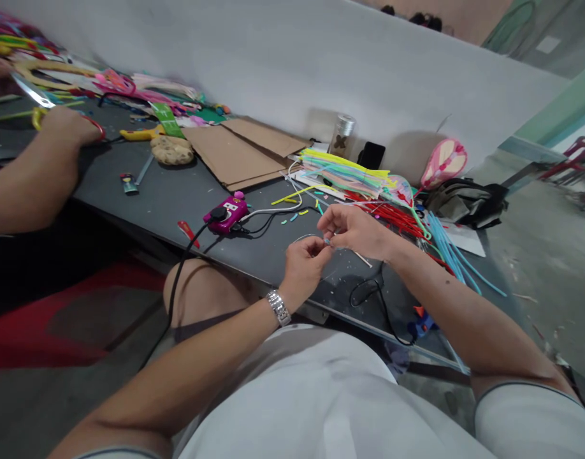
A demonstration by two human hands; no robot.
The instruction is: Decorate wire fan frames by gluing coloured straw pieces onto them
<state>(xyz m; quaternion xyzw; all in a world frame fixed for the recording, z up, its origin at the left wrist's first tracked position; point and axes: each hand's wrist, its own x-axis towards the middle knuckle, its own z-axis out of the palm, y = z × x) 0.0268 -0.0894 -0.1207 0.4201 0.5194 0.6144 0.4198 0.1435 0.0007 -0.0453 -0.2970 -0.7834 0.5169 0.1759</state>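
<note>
My left hand (304,262), with a metal watch (278,307) on its wrist, is closed in a pinch over the dark table (178,197). My right hand (352,231) is pinched right beside it, fingertips nearly touching. Between the two hands is a small light-blue piece (327,241) on a thin clear loop of wire (306,237). Small cut bits of coloured tube (295,213) lie on the table just beyond my hands. A heap of coloured plastic strips (350,173) sits behind them, with red strips (392,217) and blue strips (450,252) to the right.
A pink power strip (228,213) with black cables lies left of my hands. Cardboard sheets (239,153), a glass jar (343,135) and a black bag (467,201) stand near the white wall. At far left another person's hand (67,127) holds scissors (32,92) amid craft scraps.
</note>
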